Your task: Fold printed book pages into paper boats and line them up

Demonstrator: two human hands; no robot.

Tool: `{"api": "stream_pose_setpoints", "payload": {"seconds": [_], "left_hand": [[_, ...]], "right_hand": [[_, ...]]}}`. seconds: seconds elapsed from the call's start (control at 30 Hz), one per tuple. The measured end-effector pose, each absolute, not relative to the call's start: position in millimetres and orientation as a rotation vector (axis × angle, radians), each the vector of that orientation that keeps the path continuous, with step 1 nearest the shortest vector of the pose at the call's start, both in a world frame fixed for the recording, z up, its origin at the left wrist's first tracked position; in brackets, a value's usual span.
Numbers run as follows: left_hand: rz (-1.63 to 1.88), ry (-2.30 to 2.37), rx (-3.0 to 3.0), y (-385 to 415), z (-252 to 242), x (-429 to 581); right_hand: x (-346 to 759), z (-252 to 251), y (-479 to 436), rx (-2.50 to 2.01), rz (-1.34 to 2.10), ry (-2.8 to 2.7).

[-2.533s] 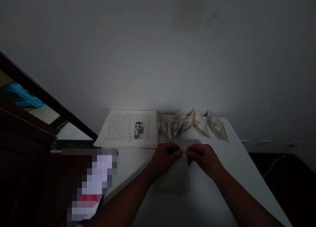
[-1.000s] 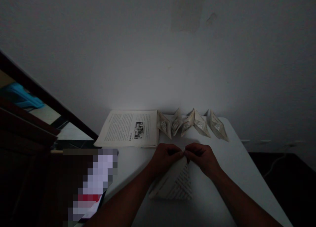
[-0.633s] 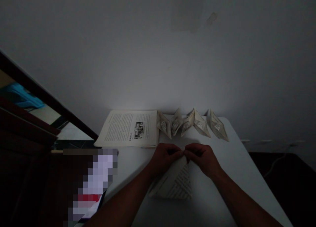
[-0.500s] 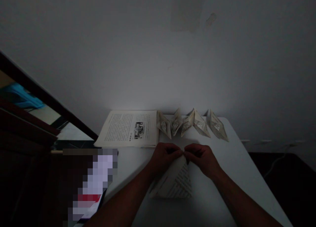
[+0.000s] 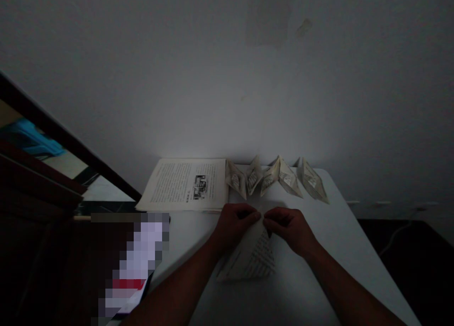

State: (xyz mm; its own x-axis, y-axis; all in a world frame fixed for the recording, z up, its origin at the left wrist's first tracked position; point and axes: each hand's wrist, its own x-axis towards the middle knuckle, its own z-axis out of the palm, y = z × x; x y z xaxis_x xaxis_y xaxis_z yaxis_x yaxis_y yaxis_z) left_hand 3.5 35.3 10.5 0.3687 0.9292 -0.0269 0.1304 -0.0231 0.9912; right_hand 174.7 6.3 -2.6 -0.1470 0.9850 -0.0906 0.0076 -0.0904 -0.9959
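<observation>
A folded sheet of printed paper [image 5: 250, 262], roughly triangular, is held over the white table with its point away from me. My left hand [image 5: 236, 224] pinches it near the top point between thumb and fingers. From the other side my right hand [image 5: 289, 226] pinches the same tip, its fingertips almost meeting those of the left. Several folded paper boats [image 5: 288, 177] stand in a row along the table's back edge, just beyond my hands. The paper's left edge is partly hidden behind my left hand and forearm.
An open stack of printed pages [image 5: 173, 184] lies at the table's back left. A phone-like device with a blurred screen [image 5: 138, 264] is at the left edge. The white table [image 5: 340, 250] meets a grey wall [image 5: 198, 94]. A pale cable [image 5: 395, 236] hangs at the right.
The lower edge of the folded paper has risen slightly and tilted. Both hands keep their pinch near its tip and have hardly moved.
</observation>
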Motion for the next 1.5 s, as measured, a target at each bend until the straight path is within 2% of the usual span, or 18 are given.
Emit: {"api": "stream_pose_setpoints", "payload": {"seconds": [1.0,1.5], "left_hand": [[0.938,1.054,1.423,34.7,7.0,5.3],[0.824,0.747,1.184,34.3,7.2,3.0]], "right_hand": [[177.1,-1.3,6.0,-1.323,1.177,-1.273],[182.9,1.8,10.1,-1.313,0.998,-1.078]]}}
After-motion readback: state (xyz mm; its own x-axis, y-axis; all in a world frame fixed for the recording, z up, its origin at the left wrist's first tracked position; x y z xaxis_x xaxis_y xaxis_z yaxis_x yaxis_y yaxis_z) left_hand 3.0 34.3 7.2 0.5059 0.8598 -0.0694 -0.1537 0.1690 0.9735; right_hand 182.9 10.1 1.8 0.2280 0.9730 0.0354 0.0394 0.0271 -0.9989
